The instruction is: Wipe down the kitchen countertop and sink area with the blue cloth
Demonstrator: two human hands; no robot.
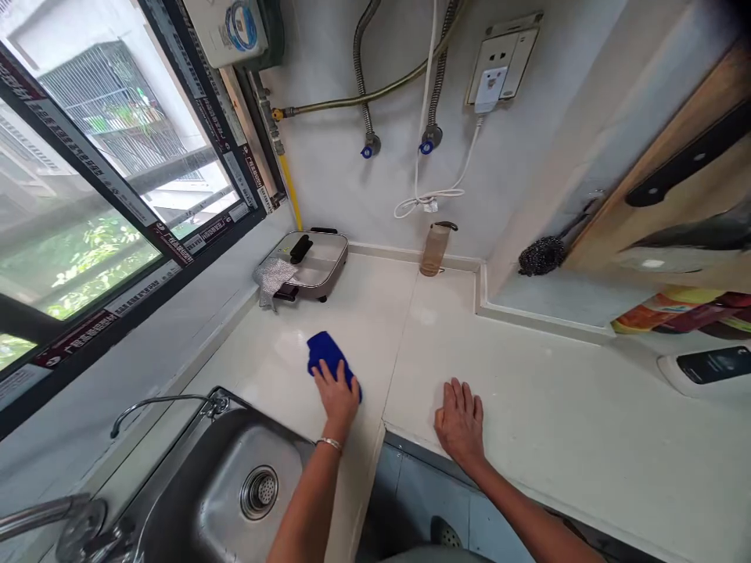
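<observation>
A dark blue cloth (327, 353) lies on the white countertop (375, 313), right of the sink. My left hand (339, 392), with a bracelet at the wrist, presses on the cloth's lower part with its fingers spread over it. Near the counter's front edge, my right hand (461, 416) rests on the bare surface with its fingers together and curled slightly; no object shows in it.
Left is a steel sink (220, 485) with faucets. An electric pan (320, 262) with a silvery cloth (274, 277) stands in the back corner. A brownish bottle (435, 249) is by the wall. A white device (704, 371) sits at right, below packets and a leaning board.
</observation>
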